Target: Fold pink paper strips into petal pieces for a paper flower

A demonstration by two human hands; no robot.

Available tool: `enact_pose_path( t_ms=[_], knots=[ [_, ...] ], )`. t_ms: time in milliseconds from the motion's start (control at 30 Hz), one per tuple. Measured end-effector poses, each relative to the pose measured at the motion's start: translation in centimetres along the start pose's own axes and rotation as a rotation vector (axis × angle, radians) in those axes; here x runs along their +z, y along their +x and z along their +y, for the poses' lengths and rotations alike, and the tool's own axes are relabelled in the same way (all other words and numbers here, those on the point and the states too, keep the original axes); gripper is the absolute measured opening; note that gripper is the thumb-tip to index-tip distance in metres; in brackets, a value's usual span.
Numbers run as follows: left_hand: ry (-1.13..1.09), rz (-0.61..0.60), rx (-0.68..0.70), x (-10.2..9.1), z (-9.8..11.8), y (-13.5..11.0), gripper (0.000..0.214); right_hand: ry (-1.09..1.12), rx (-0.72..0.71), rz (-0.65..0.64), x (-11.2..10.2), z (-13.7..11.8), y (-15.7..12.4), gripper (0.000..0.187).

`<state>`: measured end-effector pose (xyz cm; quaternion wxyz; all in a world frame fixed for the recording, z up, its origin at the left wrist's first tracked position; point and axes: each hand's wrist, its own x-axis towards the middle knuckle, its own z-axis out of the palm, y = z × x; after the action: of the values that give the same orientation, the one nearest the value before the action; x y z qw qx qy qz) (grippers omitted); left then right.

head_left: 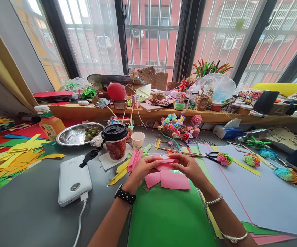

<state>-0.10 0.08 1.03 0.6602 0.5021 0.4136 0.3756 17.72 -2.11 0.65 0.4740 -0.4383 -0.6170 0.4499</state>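
Glossy and smooth, a green sheet (171,219) lies nearest me in my feed. From the left, I judge the hard white power bank (75,181) could shift if the near left forearm caught its cable (80,219). Farther along, the tapered red cup (115,147) might tip if the left hand (144,166) swung wide, possibly wetting paper. That hand's fingers are nearly closed on a thin, matte pink paper strip (166,165) at centre; the right hand (188,166) likewise pinches its other end, so uneven pressure could crease or tear it. Beneath, flat pink rectangles (175,180) may slide if brushed. Right, slim scissors (207,156) touch or nearly touch a crumpled, layered paper bud (225,159).
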Motion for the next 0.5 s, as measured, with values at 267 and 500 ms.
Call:
enact_pose_path(
  t_ms=[267,500],
  knots=[
    [0.115,-0.037,0.068,0.24,-0.09,-0.03,0.03,-0.059,0.045,0.02,0.39,1.03,0.27,0.024],
    [0.172,0.001,0.104,0.14,-0.42,0.23,0.03,-0.07,0.058,0.065,0.65,0.71,0.15,0.024]
  ],
)
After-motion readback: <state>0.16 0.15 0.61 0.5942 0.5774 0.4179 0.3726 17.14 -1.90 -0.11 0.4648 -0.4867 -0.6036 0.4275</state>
